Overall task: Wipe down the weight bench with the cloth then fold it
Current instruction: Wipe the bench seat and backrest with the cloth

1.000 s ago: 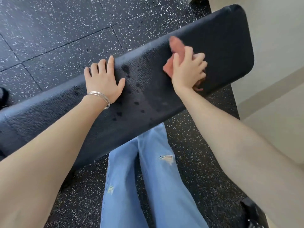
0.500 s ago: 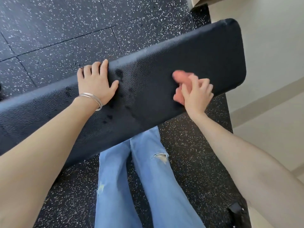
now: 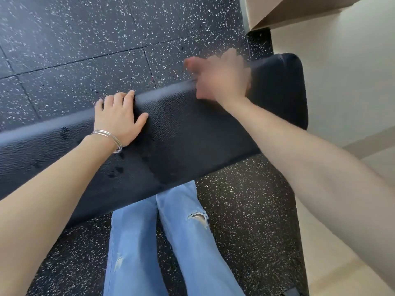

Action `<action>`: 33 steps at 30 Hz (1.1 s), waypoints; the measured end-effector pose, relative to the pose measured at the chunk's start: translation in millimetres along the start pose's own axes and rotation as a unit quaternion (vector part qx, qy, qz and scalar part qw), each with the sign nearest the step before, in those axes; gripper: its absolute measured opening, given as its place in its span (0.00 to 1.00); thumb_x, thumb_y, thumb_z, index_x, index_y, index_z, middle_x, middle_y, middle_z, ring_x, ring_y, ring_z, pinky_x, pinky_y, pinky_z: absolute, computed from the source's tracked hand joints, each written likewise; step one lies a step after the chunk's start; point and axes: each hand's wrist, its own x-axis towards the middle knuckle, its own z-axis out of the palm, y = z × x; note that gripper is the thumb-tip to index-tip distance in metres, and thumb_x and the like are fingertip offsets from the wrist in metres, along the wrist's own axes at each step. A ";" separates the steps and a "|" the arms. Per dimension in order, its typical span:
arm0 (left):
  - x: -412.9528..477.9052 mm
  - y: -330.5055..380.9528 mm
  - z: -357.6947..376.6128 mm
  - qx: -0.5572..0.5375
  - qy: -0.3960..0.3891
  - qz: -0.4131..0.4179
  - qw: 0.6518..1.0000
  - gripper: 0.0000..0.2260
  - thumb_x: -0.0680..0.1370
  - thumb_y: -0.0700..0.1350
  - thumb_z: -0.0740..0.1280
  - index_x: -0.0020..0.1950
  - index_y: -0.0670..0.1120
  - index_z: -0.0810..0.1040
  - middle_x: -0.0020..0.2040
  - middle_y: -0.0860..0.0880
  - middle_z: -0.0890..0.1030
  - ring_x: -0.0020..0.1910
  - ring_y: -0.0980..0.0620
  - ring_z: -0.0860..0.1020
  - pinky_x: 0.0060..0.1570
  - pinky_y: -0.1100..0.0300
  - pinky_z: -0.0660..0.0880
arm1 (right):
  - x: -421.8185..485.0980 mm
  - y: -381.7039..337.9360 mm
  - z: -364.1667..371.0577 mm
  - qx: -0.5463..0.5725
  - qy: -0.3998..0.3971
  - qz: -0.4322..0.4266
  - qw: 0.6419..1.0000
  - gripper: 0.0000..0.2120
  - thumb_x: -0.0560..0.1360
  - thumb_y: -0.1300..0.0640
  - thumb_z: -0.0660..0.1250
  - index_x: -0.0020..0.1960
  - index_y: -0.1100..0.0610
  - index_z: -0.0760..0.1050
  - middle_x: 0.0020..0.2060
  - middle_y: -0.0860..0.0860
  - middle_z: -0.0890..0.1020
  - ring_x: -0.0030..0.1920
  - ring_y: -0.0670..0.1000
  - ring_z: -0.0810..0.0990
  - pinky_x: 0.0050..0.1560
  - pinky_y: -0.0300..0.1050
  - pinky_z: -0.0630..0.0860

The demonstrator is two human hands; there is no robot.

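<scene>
The black padded weight bench (image 3: 181, 133) runs diagonally from lower left to upper right, with dark wet spots near its middle. My left hand (image 3: 118, 118) rests flat on the pad, fingers hooked over its far edge, bangles on the wrist. My right hand (image 3: 222, 80) is blurred with motion at the pad's far edge, holding a pink cloth (image 3: 192, 67), of which only a blurred bit shows past the fingers.
Black speckled rubber floor tiles (image 3: 85, 50) lie beyond and under the bench. My legs in blue ripped jeans (image 3: 171, 242) stand at the near side. A pale wall and floor strip (image 3: 342, 82) border the bench's right end.
My right hand has swept the cloth from the pad's near edge to its far edge. The left hand has stayed on the pad. The view has tilted down.
</scene>
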 end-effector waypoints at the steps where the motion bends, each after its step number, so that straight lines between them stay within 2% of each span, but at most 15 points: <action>1: 0.0 0.4 0.5 0.000 0.004 -0.003 1.000 0.29 0.77 0.57 0.59 0.73 0.41 0.62 0.67 0.37 0.70 0.65 0.36 0.67 0.67 0.42 0.59 | 12.5 24.0 -5.3 -0.001 0.001 0.057 0.998 0.15 0.75 0.43 0.61 0.58 0.47 0.73 0.59 0.53 0.69 0.60 0.56 0.68 0.57 0.55 0.66; 5: 2.3 5.7 6.3 -0.006 0.013 -0.019 1.000 0.29 0.77 0.57 0.60 0.72 0.41 0.63 0.66 0.38 0.70 0.64 0.37 0.68 0.66 0.41 0.58 | 46.7 108.9 -22.7 -0.012 -0.007 0.252 0.968 0.19 0.76 0.43 0.61 0.64 0.48 0.71 0.67 0.57 0.66 0.66 0.60 0.65 0.62 0.60 0.64; 8: 4.1 11.7 10.1 -0.014 0.022 -0.035 0.999 0.28 0.77 0.57 0.60 0.71 0.41 0.64 0.65 0.37 0.71 0.63 0.36 0.68 0.67 0.40 0.57 | 50.2 110.4 -17.1 -0.029 0.009 0.279 0.960 0.18 0.76 0.44 0.60 0.64 0.49 0.70 0.67 0.58 0.66 0.67 0.61 0.64 0.62 0.61 0.63; 12: 5.6 13.7 10.1 -0.023 0.029 -0.049 0.998 0.27 0.77 0.57 0.60 0.70 0.41 0.66 0.64 0.37 0.72 0.63 0.36 0.68 0.67 0.40 0.56 | 28.1 48.5 -3.5 -0.036 0.047 0.191 0.980 0.16 0.75 0.45 0.59 0.59 0.50 0.73 0.61 0.56 0.71 0.61 0.60 0.68 0.57 0.58 0.65; 15: 5.9 11.8 7.3 -0.018 0.016 -0.047 0.999 0.27 0.78 0.57 0.59 0.70 0.42 0.66 0.65 0.38 0.72 0.63 0.36 0.68 0.68 0.40 0.57 | -2.4 -7.4 8.0 -0.030 0.044 0.067 0.996 0.14 0.73 0.45 0.59 0.54 0.49 0.74 0.54 0.54 0.73 0.55 0.59 0.70 0.50 0.53 0.64; 17: 6.5 10.7 5.8 -0.011 0.008 -0.041 0.999 0.27 0.78 0.58 0.58 0.71 0.42 0.65 0.65 0.39 0.71 0.64 0.37 0.68 0.67 0.41 0.58 | -22.1 -31.1 15.2 -0.032 0.026 -0.030 0.999 0.14 0.73 0.45 0.60 0.55 0.49 0.74 0.53 0.54 0.73 0.53 0.58 0.71 0.47 0.52 0.64; 19: 6.5 9.9 4.8 -0.011 0.002 -0.038 0.999 0.27 0.77 0.58 0.58 0.71 0.42 0.65 0.66 0.39 0.71 0.64 0.37 0.68 0.67 0.41 0.58 | -26.4 -25.5 12.2 -0.025 0.002 -0.109 0.994 0.15 0.73 0.45 0.60 0.57 0.48 0.74 0.52 0.54 0.74 0.51 0.58 0.71 0.46 0.51 0.65; 21: 5.7 8.3 4.7 -0.012 0.003 -0.032 0.999 0.27 0.77 0.58 0.58 0.71 0.43 0.65 0.67 0.40 0.71 0.65 0.38 0.68 0.68 0.42 0.58 | -15.6 3.4 4.7 -0.015 -0.002 -0.121 0.993 0.16 0.72 0.43 0.61 0.58 0.47 0.74 0.51 0.54 0.74 0.51 0.58 0.72 0.46 0.51 0.67; 22: 5.0 7.3 4.7 -0.014 0.006 -0.030 0.999 0.27 0.77 0.58 0.58 0.72 0.43 0.64 0.67 0.40 0.71 0.65 0.38 0.68 0.68 0.42 0.58 | -9.2 22.3 2.3 -0.012 0.007 -0.084 0.996 0.16 0.72 0.43 0.61 0.57 0.46 0.74 0.52 0.54 0.74 0.52 0.58 0.72 0.47 0.52 0.68; 24: 2.6 5.6 5.3 -0.022 0.015 -0.028 0.999 0.27 0.78 0.57 0.58 0.72 0.43 0.64 0.67 0.41 0.71 0.66 0.38 0.68 0.68 0.43 0.57 | 3.1 68.6 -0.7 0.012 0.041 0.063 0.997 0.16 0.73 0.43 0.61 0.58 0.46 0.73 0.55 0.55 0.73 0.56 0.60 0.71 0.51 0.54 0.68; 26: 0.4 4.0 7.7 -0.027 0.025 -0.025 0.999 0.27 0.78 0.57 0.59 0.72 0.43 0.64 0.68 0.41 0.71 0.66 0.39 0.68 0.68 0.43 0.57 | 10.3 107.3 -5.9 0.055 0.063 0.236 0.968 0.18 0.75 0.42 0.60 0.62 0.48 0.71 0.60 0.57 0.71 0.61 0.61 0.69 0.57 0.56 0.68; 27: -0.7 3.2 9.3 -0.029 0.029 -0.021 0.999 0.27 0.78 0.57 0.59 0.72 0.43 0.64 0.68 0.42 0.71 0.66 0.39 0.68 0.69 0.44 0.57 | 11.8 116.9 -7.7 0.068 0.062 0.291 0.952 0.19 0.76 0.42 0.60 0.64 0.49 0.69 0.62 0.58 0.70 0.63 0.61 0.68 0.59 0.57 0.67; 29: -2.0 1.3 11.1 -0.034 0.039 -0.013 0.999 0.27 0.77 0.56 0.59 0.72 0.44 0.64 0.68 0.42 0.71 0.65 0.40 0.68 0.69 0.44 0.56 | 14.0 114.1 -7.6 0.062 0.057 0.329 0.941 0.20 0.77 0.43 0.59 0.66 0.49 0.68 0.63 0.59 0.69 0.64 0.62 0.67 0.61 0.58 0.65; 33: -8.1 -11.3 11.9 -0.044 0.060 -0.014 0.997 0.25 0.78 0.55 0.59 0.72 0.46 0.66 0.66 0.43 0.72 0.64 0.39 0.69 0.68 0.44 0.57 | 1.6 48.3 0.5 0.050 0.079 0.314 0.945 0.18 0.76 0.43 0.59 0.64 0.48 0.69 0.62 0.57 0.69 0.61 0.61 0.68 0.59 0.58 0.66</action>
